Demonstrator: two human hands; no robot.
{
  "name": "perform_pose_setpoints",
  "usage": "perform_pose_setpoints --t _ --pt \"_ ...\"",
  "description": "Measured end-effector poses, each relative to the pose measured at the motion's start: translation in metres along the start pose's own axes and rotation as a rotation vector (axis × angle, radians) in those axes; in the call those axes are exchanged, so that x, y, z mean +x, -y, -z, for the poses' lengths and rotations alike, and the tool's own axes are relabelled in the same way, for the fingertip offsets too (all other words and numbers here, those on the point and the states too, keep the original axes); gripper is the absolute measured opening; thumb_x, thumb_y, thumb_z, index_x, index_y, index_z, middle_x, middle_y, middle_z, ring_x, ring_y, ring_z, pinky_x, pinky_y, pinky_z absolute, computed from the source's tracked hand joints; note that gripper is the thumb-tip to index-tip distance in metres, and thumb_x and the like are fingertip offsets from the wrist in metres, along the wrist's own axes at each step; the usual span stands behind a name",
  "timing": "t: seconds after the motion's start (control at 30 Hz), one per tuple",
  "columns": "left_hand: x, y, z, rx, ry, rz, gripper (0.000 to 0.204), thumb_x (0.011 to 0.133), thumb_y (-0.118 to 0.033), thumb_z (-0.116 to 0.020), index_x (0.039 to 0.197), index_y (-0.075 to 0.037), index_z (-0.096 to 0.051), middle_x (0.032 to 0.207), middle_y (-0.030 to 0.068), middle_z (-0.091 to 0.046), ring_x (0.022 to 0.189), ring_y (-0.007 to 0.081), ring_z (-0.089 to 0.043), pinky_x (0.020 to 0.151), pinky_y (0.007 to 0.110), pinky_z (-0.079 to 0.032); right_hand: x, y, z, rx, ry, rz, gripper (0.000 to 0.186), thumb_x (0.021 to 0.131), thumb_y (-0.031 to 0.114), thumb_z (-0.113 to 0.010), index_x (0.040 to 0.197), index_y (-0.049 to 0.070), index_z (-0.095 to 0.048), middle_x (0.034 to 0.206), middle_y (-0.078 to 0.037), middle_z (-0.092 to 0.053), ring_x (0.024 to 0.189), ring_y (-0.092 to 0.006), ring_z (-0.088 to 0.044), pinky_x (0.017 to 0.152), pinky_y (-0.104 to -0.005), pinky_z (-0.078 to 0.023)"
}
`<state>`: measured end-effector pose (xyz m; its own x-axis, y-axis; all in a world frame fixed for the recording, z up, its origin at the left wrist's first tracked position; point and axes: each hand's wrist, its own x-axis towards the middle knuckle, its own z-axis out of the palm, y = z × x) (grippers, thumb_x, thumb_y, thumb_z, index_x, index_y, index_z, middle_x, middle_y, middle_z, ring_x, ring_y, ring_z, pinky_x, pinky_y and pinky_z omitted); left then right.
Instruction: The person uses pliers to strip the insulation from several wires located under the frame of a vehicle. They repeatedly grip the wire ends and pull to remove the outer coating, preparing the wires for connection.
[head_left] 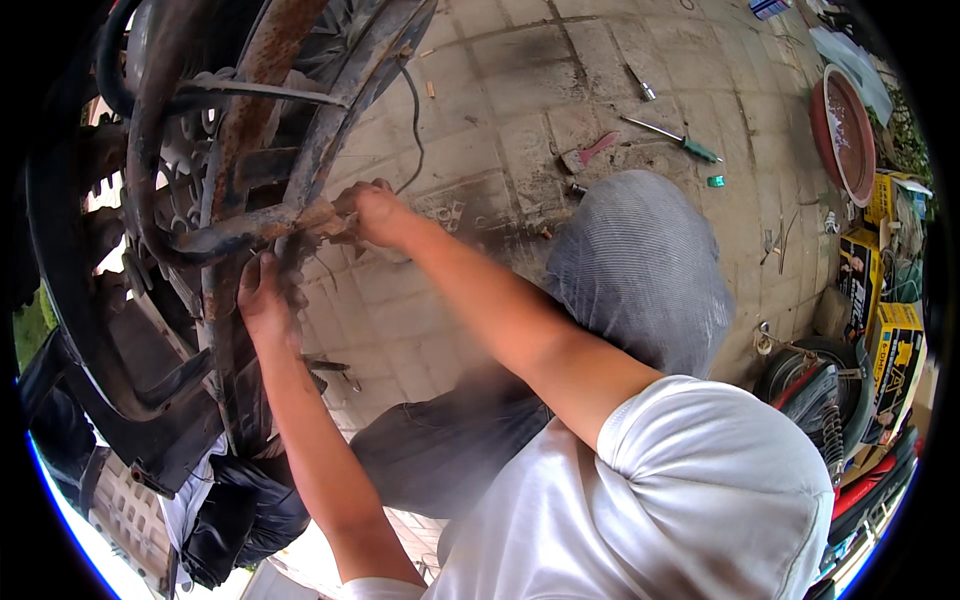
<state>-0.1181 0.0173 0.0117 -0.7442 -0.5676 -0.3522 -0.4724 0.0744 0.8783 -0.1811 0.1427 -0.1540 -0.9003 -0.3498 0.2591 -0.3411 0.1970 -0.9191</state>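
A rusty, dark metal frame [240,150] of bent tubes and flat bars stands at my left, apparently part of a vehicle. My right hand [376,214] is closed at the end of a rusty tube [230,235] that juts from this frame; what lies inside the fingers is hidden. Just below that tube, my left hand [268,308] is against an upright bar, thumb up and fingers curled. I cannot make out what it grips. A thin black cable [416,130] hangs down beyond my right hand to the paved floor.
On the paving [480,120] lie a green-handled screwdriver [695,149], a red-handled brush [590,152], a small green piece [715,181] and a metal socket [648,92]. Along the right side are a reddish basin [822,130], yellow-and-black boxes [895,350] and a coil spring [832,435].
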Motion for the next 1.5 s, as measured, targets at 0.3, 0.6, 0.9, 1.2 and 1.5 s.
perform_pose_setpoints --t 0.3,0.6,0.9,1.2,1.5 --pt "-0.007 0.015 0.002 -0.144 -0.043 -0.161 0.024 0.094 -0.028 -0.059 0.110 -0.011 -0.055 0.069 0.0026 -0.057 0.047 0.0103 -0.046 0.044 0.023 -0.038 0.013 0.018 0.016 0.193 0.094 -0.054 0.028 0.068 0.016 -0.075 0.093 0.007 -0.066 0.085 -0.010 -0.065 0.083 -0.0270 -0.062 0.080 -0.0372 -0.046" --pt "-0.007 0.011 -0.003 0.243 0.100 -0.107 0.039 0.097 -0.026 -0.050 0.130 -0.004 -0.049 0.082 0.0077 -0.062 0.053 0.0111 -0.057 0.039 0.025 -0.039 0.010 0.024 0.039 0.388 0.201 -0.379 0.020 0.088 0.014 -0.066 0.105 0.003 -0.065 0.097 -0.005 -0.068 0.090 -0.0141 -0.060 0.083 -0.0288 -0.046" --pt "0.001 0.014 0.004 0.093 0.167 -0.001 0.026 0.095 -0.021 -0.050 0.107 0.000 -0.059 0.064 0.0069 -0.061 0.044 0.0137 -0.051 0.039 0.030 -0.039 0.000 -0.009 0.010 0.254 0.186 -0.350 0.027 0.092 0.025 -0.064 0.107 0.003 -0.065 0.092 -0.003 -0.067 0.085 -0.0121 -0.057 0.079 -0.0310 -0.046" --pt "0.013 0.055 -0.013 0.064 -0.034 -0.262 0.030 0.095 -0.025 -0.053 0.103 0.003 -0.057 0.066 0.0087 -0.064 0.046 0.0157 -0.057 0.044 0.031 -0.044 -0.002 0.007 0.012 0.235 0.132 -0.251 0.029 0.094 0.026 -0.060 0.109 0.001 -0.065 0.090 -0.004 -0.066 0.080 -0.0131 -0.057 0.072 -0.0324 -0.046" --pt "-0.035 0.018 0.004 -0.312 0.014 -0.193 0.028 0.093 -0.017 -0.059 0.109 0.004 -0.051 0.069 0.0097 -0.062 0.055 0.0150 -0.060 0.052 0.030 -0.048 0.010 0.001 0.010 0.192 0.077 -0.262 0.026 0.095 0.025 -0.058 0.106 0.001 -0.063 0.088 -0.008 -0.066 0.077 -0.0150 -0.057 0.072 -0.0321 -0.046"
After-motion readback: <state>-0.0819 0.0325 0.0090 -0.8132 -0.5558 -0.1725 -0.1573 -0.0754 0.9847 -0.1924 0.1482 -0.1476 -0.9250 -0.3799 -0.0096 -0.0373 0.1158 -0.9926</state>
